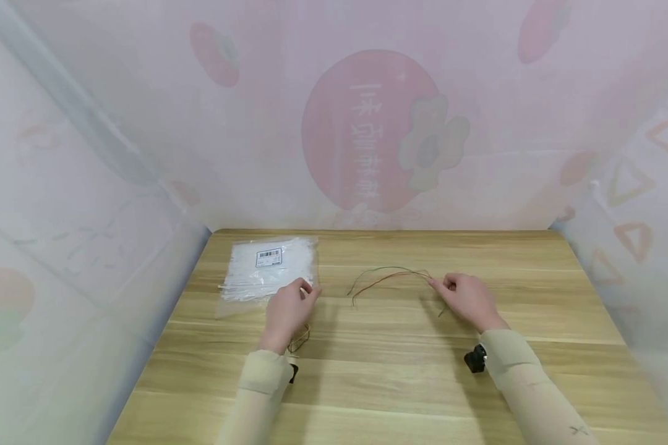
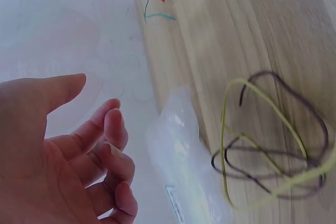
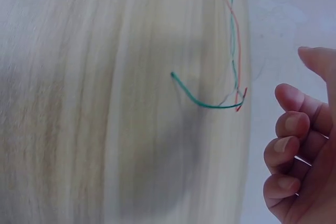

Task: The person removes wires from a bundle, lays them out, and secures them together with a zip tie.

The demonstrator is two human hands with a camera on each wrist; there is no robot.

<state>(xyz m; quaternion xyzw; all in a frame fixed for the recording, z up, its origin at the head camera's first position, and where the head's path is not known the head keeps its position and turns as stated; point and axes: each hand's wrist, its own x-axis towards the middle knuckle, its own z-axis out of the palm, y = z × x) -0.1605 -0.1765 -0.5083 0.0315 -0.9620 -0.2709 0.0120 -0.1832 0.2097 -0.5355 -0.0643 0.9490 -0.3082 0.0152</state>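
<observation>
My left hand (image 1: 291,311) hovers over the near right corner of a clear plastic bag (image 1: 245,272) filled with white strips. Its thumb and loosely bent fingers stand apart, with nothing between them in the left wrist view. Beneath that wrist lies a loose coil of yellow and dark wires (image 2: 273,177). My right hand (image 1: 467,300) is above the right end of a red wire (image 1: 380,280) and a green wire (image 3: 202,105). In the right wrist view a gap separates its thumb from its half-bent fingers, and the wires run beside the fingertips, apart from them.
Both hands are over a wood-grain table (image 1: 389,383). A barcode label (image 1: 269,257) is on the bag. Pale printed curtains (image 1: 267,142) stand behind the table and along both sides. A small black camera (image 1: 475,358) sits at the right wrist.
</observation>
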